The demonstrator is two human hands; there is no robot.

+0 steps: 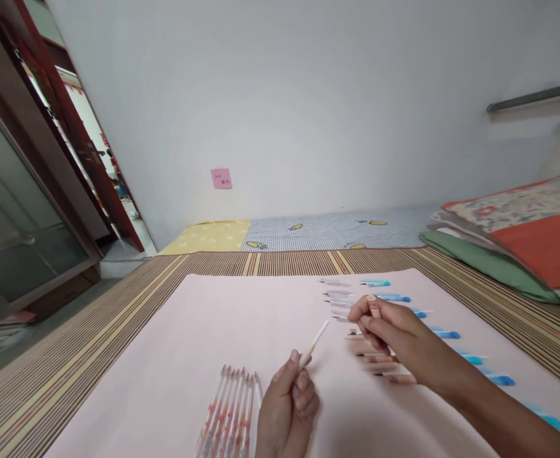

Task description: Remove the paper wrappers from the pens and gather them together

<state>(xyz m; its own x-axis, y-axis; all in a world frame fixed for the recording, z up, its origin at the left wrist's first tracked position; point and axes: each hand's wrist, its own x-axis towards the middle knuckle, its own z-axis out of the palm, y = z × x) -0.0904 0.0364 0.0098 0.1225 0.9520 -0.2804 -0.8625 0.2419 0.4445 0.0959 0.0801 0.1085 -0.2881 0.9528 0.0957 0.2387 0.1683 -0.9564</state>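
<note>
My left hand (289, 404) is closed around a slim pen (318, 335), whose white end points up and to the right. Above the rows of pens on the right, my right hand (389, 324) has its fingers pinched together; whatever is between them is mostly hidden, with a small peach-coloured bit showing. Brown-toned pens (379, 358) lie just under that hand. Farther back are several pale lilac pens (339, 293). Pens with blue ends (446, 334) run in a slanting line along the right. Left of my left hand, several clear pens with reddish markings (227, 410) lie side by side.
A pale pink sheet (165, 356) covers much of the striped mat (89, 343). Folded fabric and cushions (522, 235) are stacked at the right. Behind are a patterned cloth (308, 232) and a wall with a pink note (221, 179). A door (79, 140) is at the left.
</note>
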